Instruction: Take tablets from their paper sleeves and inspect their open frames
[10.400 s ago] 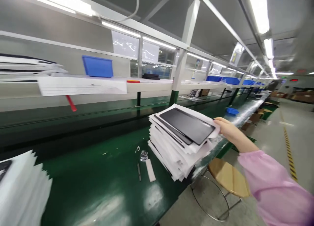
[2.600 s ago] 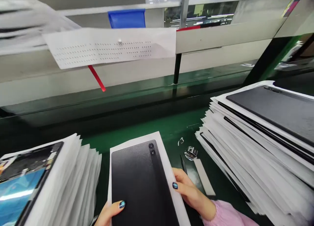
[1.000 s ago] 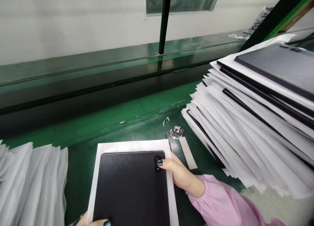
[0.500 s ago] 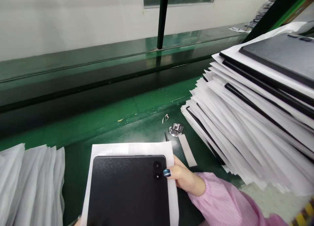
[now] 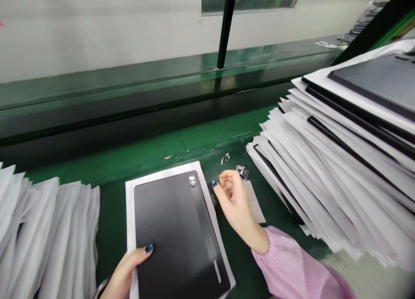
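Observation:
A black tablet back cover [image 5: 177,234] lies on a white foam sheet [image 5: 129,212] on the green bench. My left hand [image 5: 128,271] grips the lower left edge of sheet and cover, thumb on the black surface. My right hand [image 5: 235,204] hovers just right of the cover's top corner, lifted off it, fingers loosely curled, with nothing visible in them. Past its fingertips sit a small metal tally counter [image 5: 242,171] and a white strip [image 5: 254,199].
A tall fanned stack of covers and foam sheets [image 5: 340,152] fills the right side. Another stack of white sheets [image 5: 42,234] stands at the left. A dark conveyor channel [image 5: 129,121] runs behind the bench, with a black post [image 5: 225,28] above it.
My right hand has let go of the cover's camera corner and lifted toward the tally counter. The cover now lies farther up the bench, tilted, with my left thumb on it.

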A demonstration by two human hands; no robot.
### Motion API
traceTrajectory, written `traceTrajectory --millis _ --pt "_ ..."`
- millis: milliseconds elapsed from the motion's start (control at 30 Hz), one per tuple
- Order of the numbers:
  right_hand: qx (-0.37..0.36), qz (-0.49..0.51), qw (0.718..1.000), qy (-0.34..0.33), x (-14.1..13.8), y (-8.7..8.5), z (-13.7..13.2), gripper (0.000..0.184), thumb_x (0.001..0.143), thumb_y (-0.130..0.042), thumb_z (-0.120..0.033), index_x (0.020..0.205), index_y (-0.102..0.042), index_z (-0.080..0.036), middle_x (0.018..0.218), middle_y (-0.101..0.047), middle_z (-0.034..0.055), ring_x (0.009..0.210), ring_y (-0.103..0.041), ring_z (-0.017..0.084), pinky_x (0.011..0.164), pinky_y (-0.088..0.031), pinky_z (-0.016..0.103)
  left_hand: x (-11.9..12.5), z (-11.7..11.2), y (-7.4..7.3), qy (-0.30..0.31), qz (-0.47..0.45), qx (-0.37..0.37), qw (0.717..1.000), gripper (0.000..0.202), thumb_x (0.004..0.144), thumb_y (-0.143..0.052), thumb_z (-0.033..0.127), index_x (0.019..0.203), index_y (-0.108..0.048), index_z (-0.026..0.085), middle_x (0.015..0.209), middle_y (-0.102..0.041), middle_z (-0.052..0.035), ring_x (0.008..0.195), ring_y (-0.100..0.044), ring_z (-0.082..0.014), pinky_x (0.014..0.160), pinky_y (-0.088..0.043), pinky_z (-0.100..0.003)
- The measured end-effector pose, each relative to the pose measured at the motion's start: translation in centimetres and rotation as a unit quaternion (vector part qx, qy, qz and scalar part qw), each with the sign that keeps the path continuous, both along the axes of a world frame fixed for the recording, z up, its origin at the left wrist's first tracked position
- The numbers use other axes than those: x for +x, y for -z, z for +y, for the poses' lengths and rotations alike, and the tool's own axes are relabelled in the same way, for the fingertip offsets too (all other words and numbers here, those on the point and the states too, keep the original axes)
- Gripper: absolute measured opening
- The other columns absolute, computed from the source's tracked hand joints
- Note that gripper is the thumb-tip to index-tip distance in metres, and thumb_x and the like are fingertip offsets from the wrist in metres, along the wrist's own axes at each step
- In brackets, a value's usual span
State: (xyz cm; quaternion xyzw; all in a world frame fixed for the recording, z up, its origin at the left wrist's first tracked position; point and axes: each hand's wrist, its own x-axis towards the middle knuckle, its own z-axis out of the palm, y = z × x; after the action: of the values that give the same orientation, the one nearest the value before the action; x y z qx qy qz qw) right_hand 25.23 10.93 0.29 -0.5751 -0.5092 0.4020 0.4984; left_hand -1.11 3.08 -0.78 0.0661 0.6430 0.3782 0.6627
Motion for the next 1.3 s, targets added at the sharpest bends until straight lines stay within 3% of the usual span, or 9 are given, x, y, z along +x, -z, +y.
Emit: traceTrajectory --millis 200,367,533,700,867,967,1100,1200,1300 --pt "-0.137 -0.011 0.956 -0.259 -0.1 0.0 -0.4 0.03 0.085 -0.066 -0.03 0.063 -0.048 -0.02 0.051 -0.043 -0.008 0.046 -0.037 0.008 0.046 -0.024 0.023 0.5 2.3 -1.1 -0.112 0.029 0.046 0.992 0.006 0.055 -0.076 0.022 0.058 -0.071 0.019 0.056 -0.07 -0.0007 0.077 -0.074 -0.0295 0.07 -0.061 -0.035" --pt "-0.204 0.233 0.918 -0.248 -0.8 -1.3 -1.0 0.015 0.078 -0.068 -0.033 0.084 -0.063 -0.021 0.075 -0.063 -0.002 0.065 -0.059 0.013 0.059 -0.046 0.024 1.0 2.8 -2.3 -0.136 -0.039 0.04 0.989 0.006 0.066 -0.067 0.019 0.06 -0.069 0.017 0.066 -0.075 -0.0053 0.089 -0.074 -0.0331 0.08 -0.061 -0.041" --pt "-0.18 0.44 0.846 -0.243 -1.5 -0.1 -2.0 0.039 0.077 -0.072 -0.021 0.114 -0.064 -0.028 0.109 -0.071 0.0027 0.099 -0.065 0.02 0.089 -0.05 0.035 2.1 2.6 0.0 -0.103 -0.162 0.084 0.978 0.01 0.076 -0.067 0.016 0.077 -0.076 0.015 0.081 -0.079 -0.0076 0.103 -0.071 -0.0329 0.096 -0.055 -0.043" --pt "-0.158 0.427 0.867 -0.204 -0.7 2.0 -1.8 0.041 0.079 -0.07 -0.018 0.118 -0.066 -0.03 0.111 -0.074 0.003 0.104 -0.067 0.023 0.098 -0.05 0.044 3.2 2.6 2.2 -0.066 -0.253 0.126 0.957 0.026 0.088 -0.056 0.027 0.084 -0.079 0.014 0.092 -0.081 -0.0095 0.117 -0.065 -0.0318 0.112 -0.041 -0.043" --pt "0.119 0.203 0.953 -0.191 1.0 2.1 -1.8 0.035 0.093 -0.054 -0.015 0.116 -0.069 -0.035 0.117 -0.074 0.0024 0.115 -0.065 0.027 0.101 -0.05 0.051 3.4 2.5 2.2 0.009 -0.347 0.208 0.914 0.037 0.076 -0.077 0.043 0.098 -0.078 0.013 0.106 -0.078 -0.0116 0.125 -0.058 -0.036 0.118 -0.03 -0.045" --pt "0.342 -0.127 0.874 -0.32 0.6 2.6 -2.7 0.052 0.089 -0.049 0.0 0.125 -0.066 -0.033 0.125 -0.071 0.0046 0.129 -0.055 0.031 0.104 -0.045 0.058 3.7 2.5 2.0 -0.012 -0.359 0.234 0.904 0.05 0.073 -0.075 0.057 0.1 -0.077 0.014 0.109 -0.078 -0.0119 0.127 -0.057 -0.0369 0.118 -0.029 -0.047" --pt "0.403 -0.358 0.755 -0.373 -1.5 3.2 -4.0 0.054 0.087 -0.04 0.005 0.131 -0.059 -0.021 0.127 -0.069 0.0107 0.125 -0.057 0.03 0.1 -0.05 0.055 4.0 2.5 2.1 -0.056 -0.316 0.246 0.915 0.042 0.081 -0.069 0.051 0.1 -0.077 0.015 0.106 -0.079 -0.0107 0.124 -0.06 -0.0343 0.117 -0.032 -0.047" --pt "0.395 -0.357 0.753 -0.387 -2.0 3.1 -3.9 0.042 0.09 -0.046 -0.004 0.127 -0.057 -0.019 0.123 -0.068 0.0133 0.122 -0.058 0.03 0.097 -0.052 0.052 4.0 2.6 2.3 -0.064 -0.285 0.216 0.932 0.025 0.08 -0.071 0.037 0.087 -0.078 0.014 0.09 -0.081 -0.0092 0.115 -0.066 -0.0339 0.114 -0.037 -0.047" --pt "0.389 -0.317 0.796 -0.338 -1.3 3.0 -3.1 0.032 0.086 -0.057 -0.011 0.118 -0.055 -0.018 0.112 -0.068 0.0141 0.118 -0.058 0.032 0.095 -0.052 0.055 3.8 2.5 2.0 -0.102 -0.258 0.192 0.941 0.019 0.078 -0.071 0.03 0.082 -0.078 0.013 0.079 -0.08 -0.0088 0.107 -0.07 -0.0343 0.109 -0.043 -0.046"
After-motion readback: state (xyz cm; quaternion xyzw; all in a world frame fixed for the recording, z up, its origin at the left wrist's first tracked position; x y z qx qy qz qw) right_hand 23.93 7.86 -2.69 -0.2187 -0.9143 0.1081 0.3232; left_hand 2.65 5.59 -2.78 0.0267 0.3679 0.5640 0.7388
